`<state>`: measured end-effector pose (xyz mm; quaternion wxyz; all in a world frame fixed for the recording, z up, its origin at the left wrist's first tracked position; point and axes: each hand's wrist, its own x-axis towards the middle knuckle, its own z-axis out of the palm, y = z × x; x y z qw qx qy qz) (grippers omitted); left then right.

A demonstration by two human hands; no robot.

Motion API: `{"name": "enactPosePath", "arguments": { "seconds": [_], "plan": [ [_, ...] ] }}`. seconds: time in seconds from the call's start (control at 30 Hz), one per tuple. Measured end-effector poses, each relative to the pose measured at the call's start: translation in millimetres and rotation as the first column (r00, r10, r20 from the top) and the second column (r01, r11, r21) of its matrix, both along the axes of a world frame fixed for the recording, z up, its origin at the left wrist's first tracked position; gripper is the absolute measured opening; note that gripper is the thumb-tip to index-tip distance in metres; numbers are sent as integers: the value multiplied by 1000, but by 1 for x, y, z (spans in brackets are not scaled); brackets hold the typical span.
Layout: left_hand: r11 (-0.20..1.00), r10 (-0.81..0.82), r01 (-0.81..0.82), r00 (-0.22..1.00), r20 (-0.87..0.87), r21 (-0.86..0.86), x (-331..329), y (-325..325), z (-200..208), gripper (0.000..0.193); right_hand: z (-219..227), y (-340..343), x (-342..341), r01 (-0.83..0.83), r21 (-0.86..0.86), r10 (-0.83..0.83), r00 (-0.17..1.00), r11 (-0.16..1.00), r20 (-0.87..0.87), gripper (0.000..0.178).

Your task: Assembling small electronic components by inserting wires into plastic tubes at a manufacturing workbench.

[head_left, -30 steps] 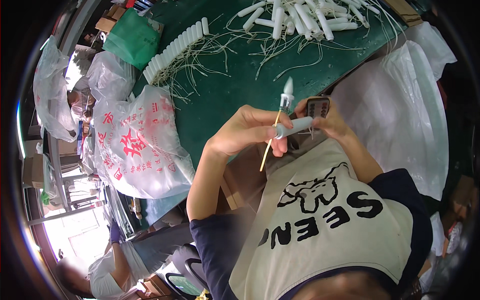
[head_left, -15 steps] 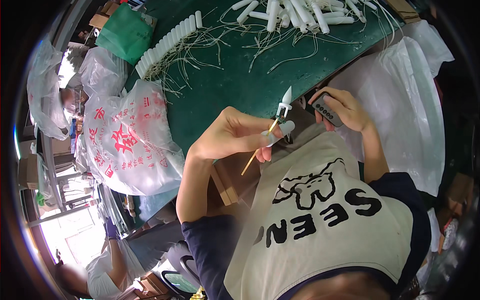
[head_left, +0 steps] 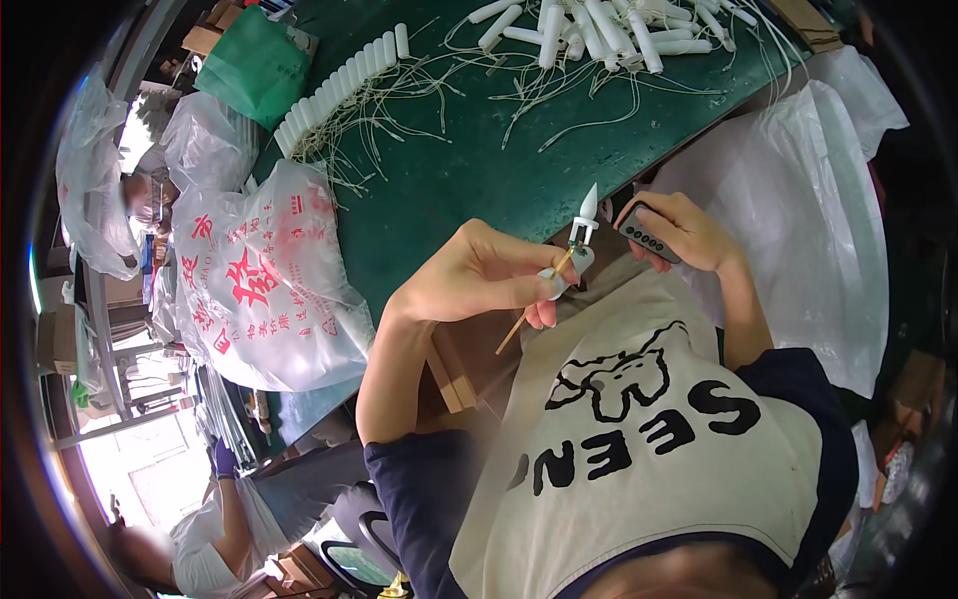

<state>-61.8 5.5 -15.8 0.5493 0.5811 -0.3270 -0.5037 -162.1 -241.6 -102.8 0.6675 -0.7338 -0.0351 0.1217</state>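
My left hand [head_left: 479, 272] is closed in a pinch on a small electronic candle part [head_left: 584, 226], which has a white flame-shaped tip and an open white holder with a bit of green below it. A thin wooden stick [head_left: 513, 331] is pinched in the same fingers and slants down past them. White rounded pieces [head_left: 583, 262] show at the fingertips, partly hidden. To the right, my right hand [head_left: 696, 232] grips a dark grey remote control [head_left: 647, 236] with a row of round black buttons. The flame tip points up, close to the remote but apart from it.
On the green table [head_left: 439, 200], white candle tubes [head_left: 344, 85] with thin wires stand in a row, and more lie in a pile [head_left: 599, 35]. Plastic bags [head_left: 264, 280] bulge at the left, below a green bag [head_left: 254, 65]. Another person [head_left: 215, 529] is at lower left.
My left hand has moved right with the candle part and stick, bringing the flame tip nearer the remote. My right hand has shifted only slightly and still holds the remote.
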Motion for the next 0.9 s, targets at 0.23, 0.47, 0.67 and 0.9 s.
{"name": "enactPosePath", "arguments": {
  "seconds": [0.23,0.47,0.67,0.9],
  "plan": [
    [999,-39,41,998,-54,22,4,0,4,20,2,-4,1,-64,-141,60,998,988,-28,24],
    [999,-30,32,998,-55,23,9,0,1,21,14,20,11,84,-1,-81,970,996,227,18],
    [998,39,-38,999,-24,47,5,-4,5,19,8,41,23,85,-118,3,801,989,599,39],
    [984,175,-176,982,-73,-1,13,8,0,20,2,46,17,292,-157,-142,784,943,605,31]
  ]
}}
